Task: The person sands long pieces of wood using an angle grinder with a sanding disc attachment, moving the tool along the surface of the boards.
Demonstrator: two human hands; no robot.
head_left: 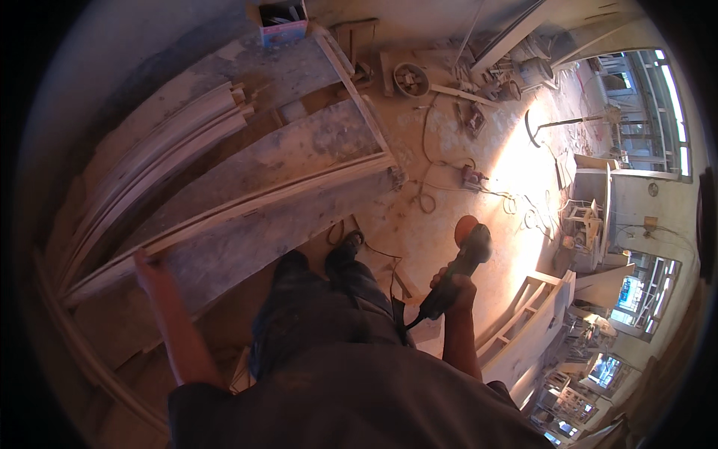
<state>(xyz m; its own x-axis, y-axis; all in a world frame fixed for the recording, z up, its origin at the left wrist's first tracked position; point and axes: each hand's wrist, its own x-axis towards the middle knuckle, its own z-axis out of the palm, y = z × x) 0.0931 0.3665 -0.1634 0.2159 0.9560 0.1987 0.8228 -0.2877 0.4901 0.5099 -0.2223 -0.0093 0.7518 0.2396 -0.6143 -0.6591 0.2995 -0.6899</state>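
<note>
Dusty concrete floor [449, 142] fills the middle of the frame, pale and powdered with sawdust, lit hot by sun toward the upper right. Nearest to me, at the lower centre, I see dark, dirt-stained trousers and one worn shoe [345, 244] planted on that floor.

My right hand [454, 288], lower centre-right, has its grip wrapped fully around the dark, tapering body of an angle grinder [460, 269]; its round orange-red disc points up and away from me, clear of any wood, and a thin black cable hangs from its tail. My left hand [147, 268], at the left, rests with fingers curled over the edge of a long curved wooden moulding [247, 206], a smooth pale strip that arcs across a grey, chalky board [247, 251]; the grip there looks loose, more a steadying touch than a clasp.

Beyond it, toward the upper left, lies a bundle of similar curved ribbed strips [164, 142]. Loose cables [430, 187] snake over the floor past the board's end. At the right stands a pale ladder-like wooden frame [527, 322]. Farthest, near the top edge, sits a small open box [283, 22] with a pinkish side.
</note>
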